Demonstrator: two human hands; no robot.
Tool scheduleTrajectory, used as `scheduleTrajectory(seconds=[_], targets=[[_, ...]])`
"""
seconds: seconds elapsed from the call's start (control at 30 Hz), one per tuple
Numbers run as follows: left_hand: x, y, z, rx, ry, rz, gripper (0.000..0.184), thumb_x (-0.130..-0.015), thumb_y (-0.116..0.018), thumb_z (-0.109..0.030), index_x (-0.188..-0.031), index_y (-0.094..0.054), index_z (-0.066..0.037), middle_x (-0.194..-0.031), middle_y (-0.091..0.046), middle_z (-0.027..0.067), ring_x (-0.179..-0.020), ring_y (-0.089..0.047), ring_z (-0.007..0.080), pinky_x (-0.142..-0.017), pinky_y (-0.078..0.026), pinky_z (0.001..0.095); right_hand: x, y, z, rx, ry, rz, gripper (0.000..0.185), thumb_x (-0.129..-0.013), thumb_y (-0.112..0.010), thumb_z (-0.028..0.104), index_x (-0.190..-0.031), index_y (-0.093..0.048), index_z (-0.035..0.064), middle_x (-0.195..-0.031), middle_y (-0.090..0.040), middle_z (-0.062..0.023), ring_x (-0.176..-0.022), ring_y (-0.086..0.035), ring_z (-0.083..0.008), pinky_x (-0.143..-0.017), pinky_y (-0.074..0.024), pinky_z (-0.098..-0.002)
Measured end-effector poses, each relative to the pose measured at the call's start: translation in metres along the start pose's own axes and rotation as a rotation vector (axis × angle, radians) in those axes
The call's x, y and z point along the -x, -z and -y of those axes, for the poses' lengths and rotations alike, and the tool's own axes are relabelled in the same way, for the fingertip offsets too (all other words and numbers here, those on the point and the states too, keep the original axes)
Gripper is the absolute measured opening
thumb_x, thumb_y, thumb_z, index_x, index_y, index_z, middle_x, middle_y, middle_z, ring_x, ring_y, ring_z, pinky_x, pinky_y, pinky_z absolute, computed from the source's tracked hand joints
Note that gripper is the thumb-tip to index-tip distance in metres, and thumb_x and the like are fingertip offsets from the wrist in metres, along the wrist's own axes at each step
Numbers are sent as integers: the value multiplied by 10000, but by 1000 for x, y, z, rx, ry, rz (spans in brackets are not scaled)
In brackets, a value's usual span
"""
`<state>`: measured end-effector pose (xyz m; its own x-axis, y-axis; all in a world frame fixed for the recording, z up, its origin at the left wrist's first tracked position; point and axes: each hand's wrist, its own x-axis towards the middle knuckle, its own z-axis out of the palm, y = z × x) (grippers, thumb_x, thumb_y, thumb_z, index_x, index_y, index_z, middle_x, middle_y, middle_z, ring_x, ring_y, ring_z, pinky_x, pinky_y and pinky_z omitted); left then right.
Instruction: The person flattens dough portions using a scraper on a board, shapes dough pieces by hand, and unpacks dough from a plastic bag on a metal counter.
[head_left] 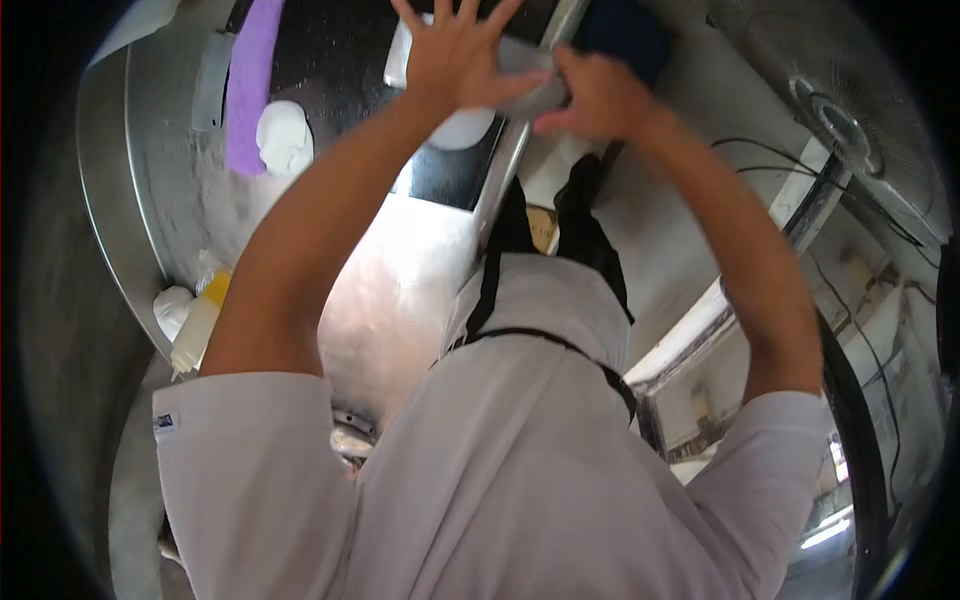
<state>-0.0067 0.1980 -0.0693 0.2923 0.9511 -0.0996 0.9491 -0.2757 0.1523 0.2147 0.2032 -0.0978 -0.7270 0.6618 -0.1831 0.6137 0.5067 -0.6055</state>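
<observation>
My left hand (pixel 452 58) is over the dark board (pixel 325 45), its fingers spread wide and its thumb stretched toward my right hand. My right hand (pixel 605 95) is at the board's metal edge, with finger and thumb around a flat grey piece (pixel 528 82). That piece lies between the two hands, blurred, so its exact kind cannot be made out. A white flat thing (pixel 398 55) shows partly behind my left hand. Below my left wrist a pale rounded shape (pixel 462 132) rests on the board, partly hidden by the forearm.
On the metal counter (pixel 375 285) are a purple towel (pixel 253 80) and a crumpled white lump (pixel 285 138). A squeeze bottle (pixel 200 325) with yellow near its end lies by my left elbow. At right are a fan (pixel 840 120) and loose black cables (pixel 850 185).
</observation>
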Motion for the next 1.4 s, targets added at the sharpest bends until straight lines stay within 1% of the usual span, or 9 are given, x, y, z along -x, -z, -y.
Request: scheduleTrajectory(seconds=[0.1, 0.17, 0.2, 0.57, 0.67, 0.93, 1.2, 1.37, 1.4], targets=[[-20, -8, 4, -75, 19, -204, 1177, -649, -710, -758, -1616, -297, -230, -1702, -122, 189, -1550, -106, 468, -1114, -85, 813, -29, 40, -5, 93, 230, -139, 798, -714, -871, 542, -1174, -538, -19, -824, -692, -259, -820, -691, -463, -745, -564, -491], [-24, 3, 4, 31, 129, -92, 1208, -632, -731, -762, -1618, -289, -223, -1698, -135, 195, -1551, -113, 457, -1130, -91, 796, -42, 57, 15, 158, -172, 255, 926, -698, -850, 496, -1339, -523, -86, -1291, -623, -299, -1180, -638, -392, -1013, -509, -448], [-22, 6, 9, 12, 79, -77, 1228, -621, -739, -771, -1620, -285, -218, -1690, -150, 212, -1548, -110, 467, -1144, -90, 778, -40, -1, -34, 13, 59, 35, 795, -708, -876, 539, -1175, -542, -10, -819, -691, -260, -826, -695, -461, -756, -572, -483], [-37, 5, 2, -81, 79, -16, 1083, -727, -684, -742, -1588, -345, -181, -1686, -195, 162, -1538, -174, 445, -1131, -137, 791, -41, 22, -29, 261, 139, -142, 883, -691, -854, 486, -1259, -547, -116, -1089, -684, -311, -1041, -679, -447, -876, -563, -474], [-26, 11, -2, -92, 30, 37, 1106, -725, -691, -742, -1606, -311, -192, -1684, -166, 207, -1543, -137, 459, -1138, -124, 782, -28, 8, -20, 44, -57, 72, 809, -687, -860, 595, -1145, -543, 8, -891, -698, -242, -893, -686, -455, -794, -550, -492], [-42, -15, -2, -38, -30, -175, 1128, -709, -696, -719, -1628, -240, -248, -1688, -157, 179, -1529, -157, 480, -1075, -162, 838, -28, 40, -27, 60, -36, 89, 839, -692, -852, 483, -1204, -560, -114, -1007, -691, -313, -971, -689, -463, -832, -567, -489], [2, -11, 32, -188, -342, 110, 1161, -706, -653, -772, -1625, -259, -182, -1693, -131, 205, -1551, -106, 460, -1137, -81, 783, 11, -30, 31, -128, -152, 68, 840, -738, -817, 627, -1216, -582, -23, -881, -713, -261, -849, -732, -403, -772, -591, -465], [-43, 5, 42, -209, -366, -3, 1092, -731, -672, -707, -1613, -281, -194, -1680, -162, 207, -1547, -128, 447, -1143, -128, 774, -17, -24, 19, 72, -3, -386, 895, -726, -833, 621, -1270, -552, -31, -918, -712, -280, -884, -721, -445, -814, -584, -494], [-55, 7, 43, -156, -387, -23, 1098, -729, -678, -706, -1613, -279, -191, -1677, -163, 214, -1546, -129, 450, -1149, -133, 767, -20, 15, 40, -97, -361, -87, 759, -697, -862, 446, -1151, -564, -85, -1004, -677, -329, -962, -681, -477, -829, -557, -504]])
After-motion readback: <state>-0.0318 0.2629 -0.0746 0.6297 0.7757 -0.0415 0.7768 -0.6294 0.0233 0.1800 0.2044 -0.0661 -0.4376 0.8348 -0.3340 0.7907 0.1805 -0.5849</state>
